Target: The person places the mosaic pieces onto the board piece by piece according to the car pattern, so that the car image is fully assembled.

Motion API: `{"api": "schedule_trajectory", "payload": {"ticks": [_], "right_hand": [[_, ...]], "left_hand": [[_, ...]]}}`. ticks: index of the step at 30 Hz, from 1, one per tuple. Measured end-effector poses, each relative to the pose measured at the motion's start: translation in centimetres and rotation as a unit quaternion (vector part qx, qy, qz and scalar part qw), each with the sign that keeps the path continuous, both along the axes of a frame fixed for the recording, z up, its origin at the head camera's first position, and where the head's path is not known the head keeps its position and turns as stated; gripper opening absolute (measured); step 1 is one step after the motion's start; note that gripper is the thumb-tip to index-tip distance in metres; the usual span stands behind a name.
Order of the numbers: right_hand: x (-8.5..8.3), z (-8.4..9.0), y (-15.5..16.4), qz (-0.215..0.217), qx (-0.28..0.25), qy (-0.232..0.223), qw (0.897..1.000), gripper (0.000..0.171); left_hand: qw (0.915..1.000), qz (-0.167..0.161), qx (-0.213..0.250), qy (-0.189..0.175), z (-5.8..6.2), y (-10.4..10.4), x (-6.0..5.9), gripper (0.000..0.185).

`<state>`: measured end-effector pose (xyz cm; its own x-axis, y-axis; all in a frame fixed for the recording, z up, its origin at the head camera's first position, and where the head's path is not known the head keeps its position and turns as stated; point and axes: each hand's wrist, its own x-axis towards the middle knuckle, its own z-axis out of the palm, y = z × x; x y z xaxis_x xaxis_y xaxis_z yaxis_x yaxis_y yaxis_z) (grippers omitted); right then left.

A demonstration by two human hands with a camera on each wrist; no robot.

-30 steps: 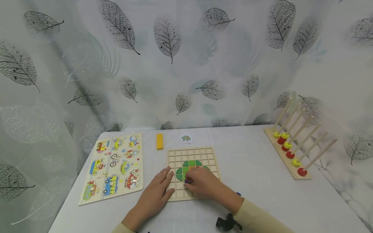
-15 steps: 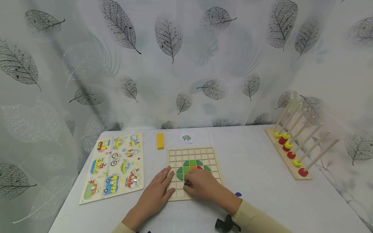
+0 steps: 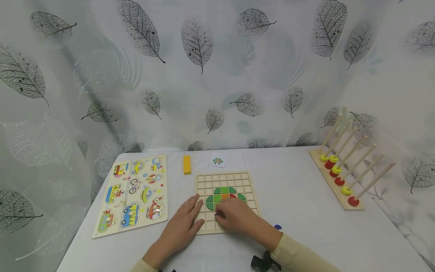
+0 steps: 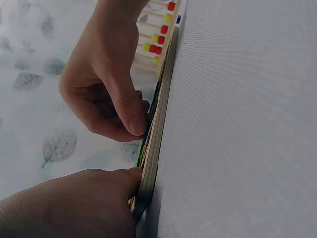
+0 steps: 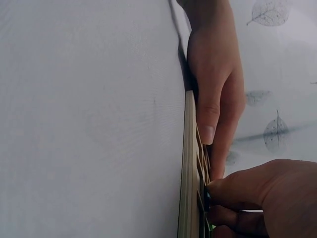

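Note:
A square wooden grid board (image 3: 208,226) lies on the white table, with green, orange and red flat pieces (image 3: 217,198) set in its cells. On the board's left edge rests my left hand (image 3: 181,223), fingers straight and thumb spread. My right hand (image 3: 238,215) is over the middle of the board, thumb and fingertips pinching a small blue piece (image 3: 216,214) low against a cell. Most of that piece is hidden by the fingers; only a blue edge shows in the left wrist view. Part of the green pattern is covered by the right hand.
Left of the board lies a vehicle peg puzzle (image 3: 132,196). Behind it are a yellow block (image 3: 187,165) and a pattern card (image 3: 218,160). A pegged bead stand (image 3: 336,181) is at the right. A loose blue piece (image 3: 278,226) and a black object (image 3: 261,261) lie near my right forearm.
My right hand has shifted slightly left and lower, and less of the blue piece shows under its fingers. The loose blue piece by the wrist shows more fully. The left hand stays in place.

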<state>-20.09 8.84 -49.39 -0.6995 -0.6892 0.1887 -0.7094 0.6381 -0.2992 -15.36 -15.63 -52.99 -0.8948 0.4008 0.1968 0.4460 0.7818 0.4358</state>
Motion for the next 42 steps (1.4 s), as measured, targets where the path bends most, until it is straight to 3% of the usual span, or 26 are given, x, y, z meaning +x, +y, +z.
{"api": "schedule_trajectory", "payload": {"ticks": [8, 14, 30, 36, 42], "right_hand": [[-0.1, 0.1, 0.2, -0.002, -0.006, -0.012, 1.0, 0.009], [0.1, 0.5, 1.3, -0.028, -0.021, -0.016, 0.999, 0.008], [2.3, 5.9, 10.2, -0.105, -0.025, 0.039, 0.993, 0.023], [3.2, 6.4, 12.7, -0.133, -0.001, 0.023, 0.991, 0.024], [3.5, 5.7, 14.8, -0.143, -0.002, 0.007, 0.99, 0.024]], "left_hand": [[1.0, -0.001, -0.002, -0.001, 0.0, -0.1, 0.0, 0.065], [1.0, 0.002, -0.007, -0.001, -0.2, -0.1, -0.1, 0.065], [1.0, 0.003, -0.009, -0.001, -0.1, 0.1, -0.1, 0.065], [1.0, 0.003, -0.006, -0.002, 0.0, 0.1, 0.0, 0.065], [0.9999, 0.005, -0.009, -0.005, -0.2, 0.1, 0.0, 0.065]]}}
